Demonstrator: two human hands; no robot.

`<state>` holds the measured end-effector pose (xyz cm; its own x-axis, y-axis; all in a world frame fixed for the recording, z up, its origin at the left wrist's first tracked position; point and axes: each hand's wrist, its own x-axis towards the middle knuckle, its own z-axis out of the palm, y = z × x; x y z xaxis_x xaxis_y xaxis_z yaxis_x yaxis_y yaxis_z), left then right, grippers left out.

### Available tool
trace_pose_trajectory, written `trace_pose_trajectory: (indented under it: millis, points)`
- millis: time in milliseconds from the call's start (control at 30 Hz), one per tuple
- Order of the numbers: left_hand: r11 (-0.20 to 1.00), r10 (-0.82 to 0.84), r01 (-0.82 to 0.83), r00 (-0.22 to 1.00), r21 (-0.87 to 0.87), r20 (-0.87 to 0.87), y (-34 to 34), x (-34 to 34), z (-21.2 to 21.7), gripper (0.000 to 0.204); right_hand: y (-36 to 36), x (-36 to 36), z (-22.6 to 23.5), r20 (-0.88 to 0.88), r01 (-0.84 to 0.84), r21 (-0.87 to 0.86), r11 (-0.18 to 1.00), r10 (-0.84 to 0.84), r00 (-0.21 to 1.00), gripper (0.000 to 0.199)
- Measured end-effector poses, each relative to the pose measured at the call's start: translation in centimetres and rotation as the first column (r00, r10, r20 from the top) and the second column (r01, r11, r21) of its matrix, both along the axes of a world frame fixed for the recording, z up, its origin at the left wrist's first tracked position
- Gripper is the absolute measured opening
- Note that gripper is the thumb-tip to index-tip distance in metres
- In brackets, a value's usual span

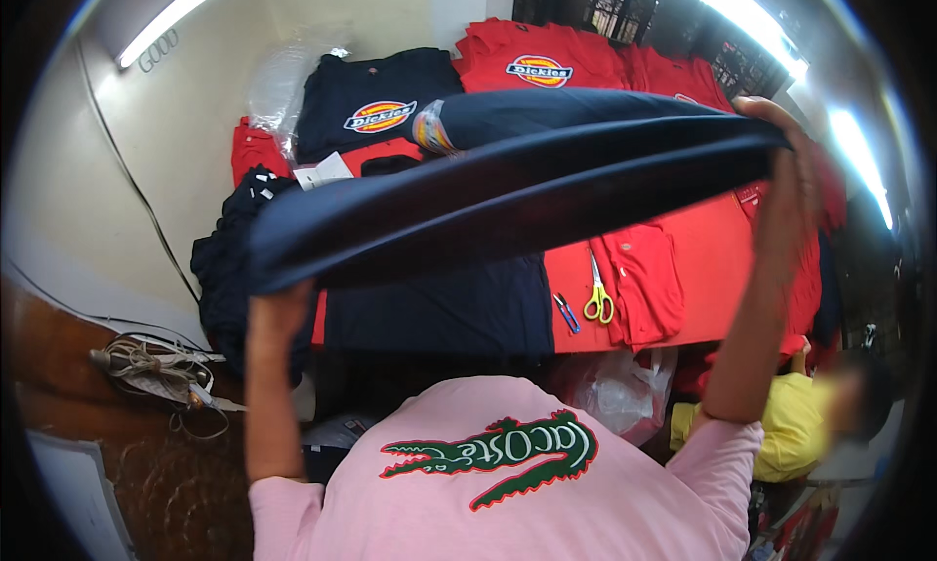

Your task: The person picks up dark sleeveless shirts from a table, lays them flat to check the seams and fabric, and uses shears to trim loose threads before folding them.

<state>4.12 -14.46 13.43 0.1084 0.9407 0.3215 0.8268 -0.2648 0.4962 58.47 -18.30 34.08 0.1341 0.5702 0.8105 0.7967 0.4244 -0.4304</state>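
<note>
A navy T-shirt [508, 185] is stretched in the air between my two hands, above the table. It hangs in long folds, and part of a coloured print shows at its far side. My left hand [281, 305] is closed on its left end, the fingers mostly hidden by cloth. At the raised right end, my right hand [793, 146] grips the fabric, slightly blurred. Below it, another dark navy garment [439, 312] lies flat on the red tabletop [708, 268].
Yellow-handled scissors [597, 302], blue thread snips [566, 313] and a folded red garment [646, 283] lie at right. Behind are navy [376, 87] and red printed shirts [542, 48]. Dark clothes [234, 268] heap at left, near a coiled cable [156, 361]. A person in yellow [795, 429] is at right.
</note>
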Motion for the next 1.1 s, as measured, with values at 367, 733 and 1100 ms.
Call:
trace_pose_trajectory:
  millis: [367, 733, 1100]
  points:
    - [0.996, 0.055, -0.022, 0.911, 0.087, -0.408, 0.9, -1.0, 25.3, 0.037, 5.2, 9.0, 3.2, 0.113, -0.135, -0.492, 0.86, 0.217, 0.969, 0.037]
    - [0.595, 0.39, 0.07, 0.846, 0.801, -0.364, 0.5, -10.2, 14.8, 0.05, 1.3, 6.9, -4.8, 0.692, -0.008, 0.526, 0.851, -0.422, 0.586, 0.03]
    - [0.572, 0.123, -0.26, 0.965, -0.778, -0.232, -7.7, -3.3, 11.8, 0.023, 0.0, 5.8, -12.4, -0.396, -0.498, -0.847, 0.184, 0.408, 0.823, 0.041]
